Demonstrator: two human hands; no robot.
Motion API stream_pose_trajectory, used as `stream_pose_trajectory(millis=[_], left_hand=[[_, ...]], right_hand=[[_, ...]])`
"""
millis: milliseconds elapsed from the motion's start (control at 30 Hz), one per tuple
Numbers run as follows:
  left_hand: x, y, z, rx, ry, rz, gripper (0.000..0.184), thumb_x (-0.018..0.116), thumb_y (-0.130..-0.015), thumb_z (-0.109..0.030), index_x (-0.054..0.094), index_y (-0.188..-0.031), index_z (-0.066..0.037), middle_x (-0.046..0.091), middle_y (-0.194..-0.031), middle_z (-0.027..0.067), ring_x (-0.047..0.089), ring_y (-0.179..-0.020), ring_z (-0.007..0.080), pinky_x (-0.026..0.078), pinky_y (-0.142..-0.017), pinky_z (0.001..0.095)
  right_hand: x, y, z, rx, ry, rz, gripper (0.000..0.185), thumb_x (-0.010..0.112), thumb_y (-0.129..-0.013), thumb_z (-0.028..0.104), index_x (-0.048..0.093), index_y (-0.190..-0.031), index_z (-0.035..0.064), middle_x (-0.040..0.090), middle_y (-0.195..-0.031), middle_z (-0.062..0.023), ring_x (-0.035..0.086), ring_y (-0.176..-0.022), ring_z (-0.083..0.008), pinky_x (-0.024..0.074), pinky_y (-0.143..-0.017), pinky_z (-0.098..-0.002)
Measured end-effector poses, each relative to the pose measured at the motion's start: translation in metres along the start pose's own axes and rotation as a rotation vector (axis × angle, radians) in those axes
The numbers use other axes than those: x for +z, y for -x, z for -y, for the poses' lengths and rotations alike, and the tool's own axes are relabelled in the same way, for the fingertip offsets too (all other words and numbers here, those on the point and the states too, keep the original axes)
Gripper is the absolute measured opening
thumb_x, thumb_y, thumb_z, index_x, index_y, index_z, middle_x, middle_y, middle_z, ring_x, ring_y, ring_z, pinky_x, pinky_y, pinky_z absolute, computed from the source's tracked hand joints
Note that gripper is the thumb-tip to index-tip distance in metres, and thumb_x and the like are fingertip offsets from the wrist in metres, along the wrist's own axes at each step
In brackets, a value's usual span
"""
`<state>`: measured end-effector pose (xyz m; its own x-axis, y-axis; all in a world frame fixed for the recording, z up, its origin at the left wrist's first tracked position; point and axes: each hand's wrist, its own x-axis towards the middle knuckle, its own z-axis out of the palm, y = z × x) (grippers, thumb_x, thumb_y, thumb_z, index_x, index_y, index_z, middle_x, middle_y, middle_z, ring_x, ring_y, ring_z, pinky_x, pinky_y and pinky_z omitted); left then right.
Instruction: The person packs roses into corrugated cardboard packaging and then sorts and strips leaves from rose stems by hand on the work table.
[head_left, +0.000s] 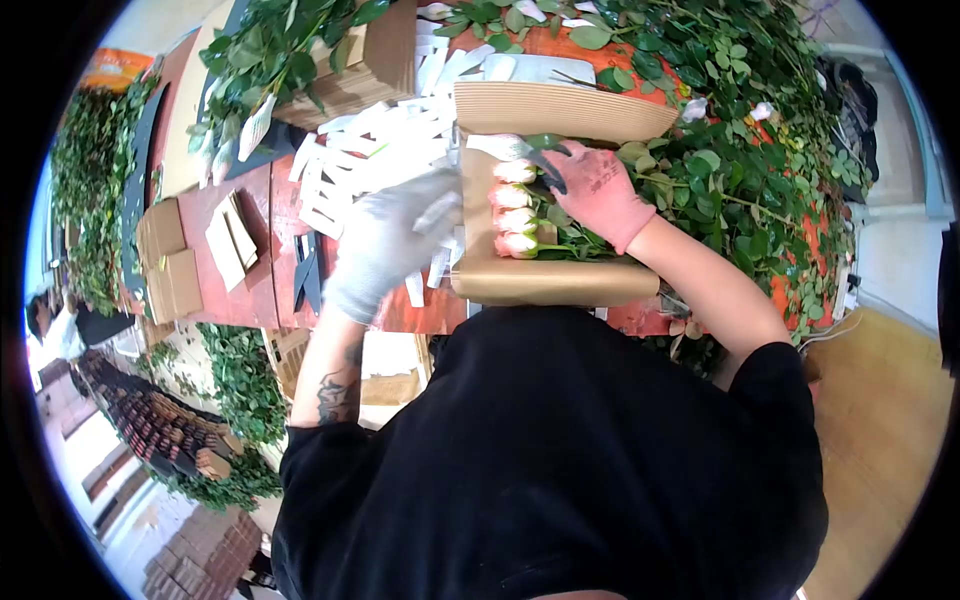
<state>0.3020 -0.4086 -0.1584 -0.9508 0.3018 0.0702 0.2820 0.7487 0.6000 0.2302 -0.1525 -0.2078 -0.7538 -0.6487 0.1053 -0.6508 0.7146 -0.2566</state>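
Observation:
Pale pink roses (516,218) lie in a column on a sheet of corrugated cardboard (560,288), whose near and far edges curl up. At the top of the column is a paler bud (503,147). My right hand (598,192), in a pink glove with dark fingertips, is closed just behind the upper rose heads, seemingly on a rose; the stem in its grip is mostly hidden. My left hand (395,240), in a whitish glove, is at the cardboard's left edge. Motion blurs its fingers, and I cannot see anything held in them.
White paper strips (350,150) are scattered left of the cardboard. Leafy rose stems (720,170) cover the table's right side. Stacked cardboard sheets (365,65) with netted buds (256,128) stand at the back left. Folded card (232,240) and a brown box (168,262) lie further left.

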Motion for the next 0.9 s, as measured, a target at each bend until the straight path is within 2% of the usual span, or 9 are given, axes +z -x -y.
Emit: stream_pose_trajectory(millis=[33,67,167,467,600,667,767,833,900], left_hand=[[-0.010,-0.007,-0.034,-0.065,0.150,0.204,0.039,0.061,-0.084,-0.030,0.061,-0.113,-0.004,0.062,-0.115,0.0134,0.061,-0.101,0.0293,0.049,-0.085,0.0359],[0.010,-0.007,-0.033,0.141,0.115,0.144,0.042,0.063,-0.083,-0.028,0.060,-0.117,-0.004,0.059,-0.120,0.0165,0.060,-0.106,0.0292,0.046,-0.091,0.0367],[0.022,-0.019,-0.040,0.049,0.056,0.381,0.049,0.056,-0.088,-0.038,0.056,-0.123,-0.004,0.054,-0.127,0.0178,0.055,-0.112,0.0316,0.042,-0.096,0.0366],[0.021,-0.024,-0.037,0.065,0.087,0.493,0.051,0.055,-0.088,-0.040,0.055,-0.124,-0.004,0.050,-0.132,0.0159,0.053,-0.116,0.0311,0.042,-0.097,0.0366],[0.025,-0.026,-0.029,0.097,0.060,0.512,0.048,0.056,-0.088,-0.035,0.055,-0.124,-0.003,0.049,-0.133,0.0159,0.053,-0.116,0.0308,0.041,-0.097,0.0367],[0.030,-0.031,-0.016,0.238,0.141,0.222,0.046,0.057,-0.087,-0.030,0.055,-0.123,-0.001,0.049,-0.133,0.0159,0.053,-0.115,0.0312,0.042,-0.097,0.0369],[0.034,-0.033,-0.023,0.158,0.087,0.282,0.046,0.057,-0.085,-0.026,0.054,-0.124,0.000,0.048,-0.133,0.0164,0.054,-0.114,0.0320,0.043,-0.096,0.0368],[0.031,-0.034,-0.028,0.115,0.042,0.365,0.049,0.057,-0.085,-0.028,0.051,-0.127,-0.001,0.047,-0.135,0.0170,0.053,-0.114,0.0329,0.043,-0.096,0.0375],[0.037,-0.026,-0.026,0.165,-0.074,0.266,0.050,0.056,-0.086,-0.033,0.051,-0.126,-0.003,0.043,-0.138,0.0161,0.056,-0.109,0.0323,0.041,-0.095,0.0415]], right_hand=[[0.000,-0.002,0.000,-0.020,0.001,0.005,0.025,0.058,-0.076,0.014,0.056,-0.101,0.0081,0.060,-0.088,-0.0136,0.063,-0.075,-0.0305,0.0511,-0.065,-0.0391],[-0.001,-0.001,0.000,0.001,0.013,0.023,0.024,0.059,-0.076,0.015,0.057,-0.099,0.0087,0.060,-0.089,-0.0134,0.063,-0.075,-0.0305,0.0511,-0.065,-0.0391],[-0.008,-0.001,0.003,0.022,0.038,0.057,0.024,0.063,-0.075,0.019,0.058,-0.096,0.0101,0.061,-0.092,-0.0134,0.064,-0.077,-0.0304,0.0515,-0.065,-0.0388],[-0.004,-0.008,0.005,0.000,0.162,0.072,0.023,0.061,-0.077,0.022,0.061,-0.098,0.0127,0.060,-0.090,-0.0082,0.064,-0.073,-0.0282,0.0511,-0.062,-0.0392],[-0.015,-0.007,0.014,-0.039,0.216,0.157,0.014,0.054,-0.079,0.014,0.058,-0.092,0.0099,0.059,-0.093,-0.0113,0.065,-0.076,-0.0270,0.0518,-0.060,-0.0372],[-0.014,-0.005,0.010,-0.073,0.209,0.127,0.015,0.054,-0.079,0.013,0.058,-0.093,0.0097,0.058,-0.094,-0.0115,0.065,-0.076,-0.0271,0.0518,-0.060,-0.0369],[-0.019,-0.004,0.007,-0.094,0.177,0.126,0.017,0.054,-0.078,0.013,0.059,-0.094,0.0087,0.058,-0.095,-0.0122,0.065,-0.076,-0.0275,0.0515,-0.060,-0.0363],[-0.023,-0.007,0.003,-0.138,0.223,-0.140,0.021,0.054,-0.078,0.013,0.059,-0.098,0.0084,0.058,-0.095,-0.0127,0.065,-0.074,-0.0275,0.0513,-0.058,-0.0357],[-0.022,-0.011,0.005,-0.128,0.223,-0.122,0.027,0.054,-0.078,0.013,0.059,-0.105,0.0091,0.060,-0.092,-0.0125,0.064,-0.073,-0.0266,0.0509,-0.059,-0.0364]])
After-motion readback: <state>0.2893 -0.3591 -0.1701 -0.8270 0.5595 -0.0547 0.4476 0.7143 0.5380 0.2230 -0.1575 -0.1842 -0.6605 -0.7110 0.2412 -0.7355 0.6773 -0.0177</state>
